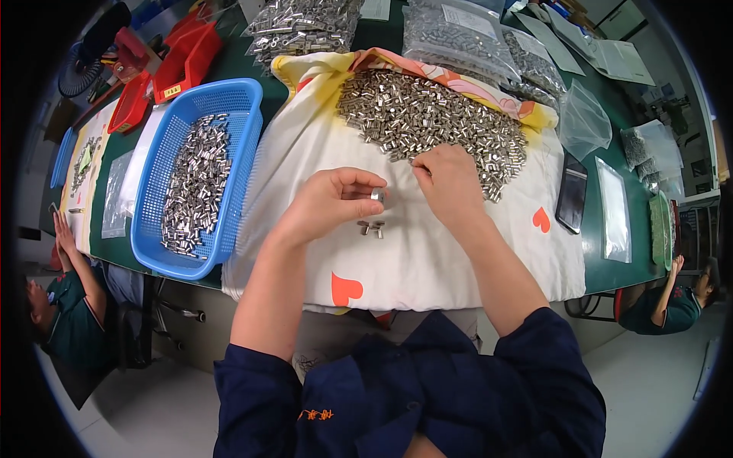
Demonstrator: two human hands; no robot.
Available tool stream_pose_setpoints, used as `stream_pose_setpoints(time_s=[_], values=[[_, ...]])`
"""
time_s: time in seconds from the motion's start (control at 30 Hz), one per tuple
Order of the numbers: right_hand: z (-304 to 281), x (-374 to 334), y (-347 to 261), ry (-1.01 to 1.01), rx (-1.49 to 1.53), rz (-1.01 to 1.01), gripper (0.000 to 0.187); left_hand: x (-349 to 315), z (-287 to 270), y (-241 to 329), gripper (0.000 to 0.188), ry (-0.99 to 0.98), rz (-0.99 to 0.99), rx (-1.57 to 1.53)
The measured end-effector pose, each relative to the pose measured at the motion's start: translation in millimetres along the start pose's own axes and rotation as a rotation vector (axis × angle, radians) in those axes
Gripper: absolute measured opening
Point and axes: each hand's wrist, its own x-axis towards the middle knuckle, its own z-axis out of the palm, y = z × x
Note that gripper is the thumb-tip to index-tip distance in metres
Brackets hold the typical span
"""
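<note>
My left hand (330, 200) is over the middle of a white cloth (282, 263), with a small metal cylinder (377, 196) pinched between thumb and fingers. Just below it, a few loose metal pieces (372, 229) lie on the cloth. At the near edge of a big heap of small metal cylinders (427, 111), my right hand (449, 182) has its fingers curled together. What those fingertips hold, if anything, is hidden. The heap spreads over the cloth's far part, against a folded yellow and pink border.
A blue plastic basket (246, 126) of metal cylinders stands left. Bags of metal parts (458, 38) line the back. Red bins (187, 65) are at the far left. A phone (571, 194) lies right. Other people (84, 305) sit on both sides.
</note>
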Motion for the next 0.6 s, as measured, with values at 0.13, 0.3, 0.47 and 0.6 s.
stream_pose_setpoints(time_s=[0.13, 0.3, 0.47, 0.6], values=[[3, 2, -4, 0.011, -0.032, -0.031, 0.004, 1, 1, 1, 0.031, 0.008, -0.006, -0.009], [5, 1, -8, 0.019, -0.04, -0.031, 0.006, 3, 0, -3, 0.031, 0.006, 0.037, -0.01], [-9, 1, -17, 0.011, 0.23, 0.029, 0.004, 4, 1, -1, 0.033, 0.071, 0.05, -0.029], [-12, -4, -28, -0.197, 0.784, 0.17, 0.007, 3, -1, -4, 0.034, 0.076, 0.064, -0.026]])
